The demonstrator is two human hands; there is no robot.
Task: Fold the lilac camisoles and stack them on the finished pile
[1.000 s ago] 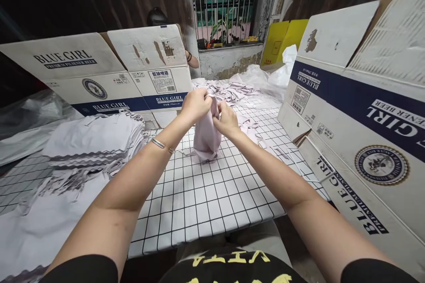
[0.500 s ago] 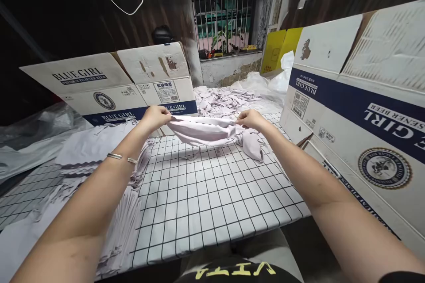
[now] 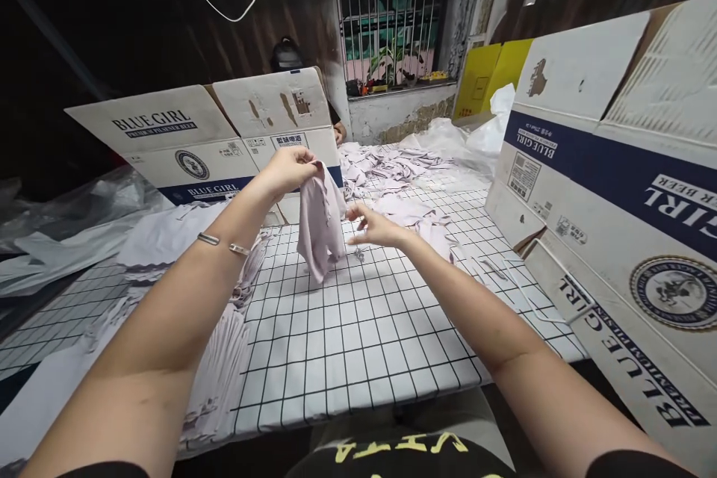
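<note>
A pale lilac piece of fabric [image 3: 320, 228] hangs from my left hand [image 3: 294, 166], whose fingers are closed on its top edge. It dangles over the checked table cover, its lower end close to or touching the surface. Just right of the cloth is my right hand [image 3: 373, 227], thumb and fingers apart with nothing between them. Behind that hand, more lilac pieces [image 3: 420, 215] lie loosely on the table. Left of my left forearm are stacked lilac pieces [image 3: 173, 235], and nearer me a row of folded ones [image 3: 221, 358], partly hidden by the arm.
A white and blue beer carton [image 3: 196, 157] stands at the back left; a larger one [image 3: 616, 164] rises on the right. Clear plastic [image 3: 448, 142] and a fabric heap [image 3: 386, 164] lie at the back of the checked table [image 3: 358, 336]. Behind the left carton, part of a person's hand [image 3: 339, 133] shows.
The fabric was stretched sideways between both hands; now it hangs from my left hand alone. My right hand has let go and moved left. The view has shifted slightly.
</note>
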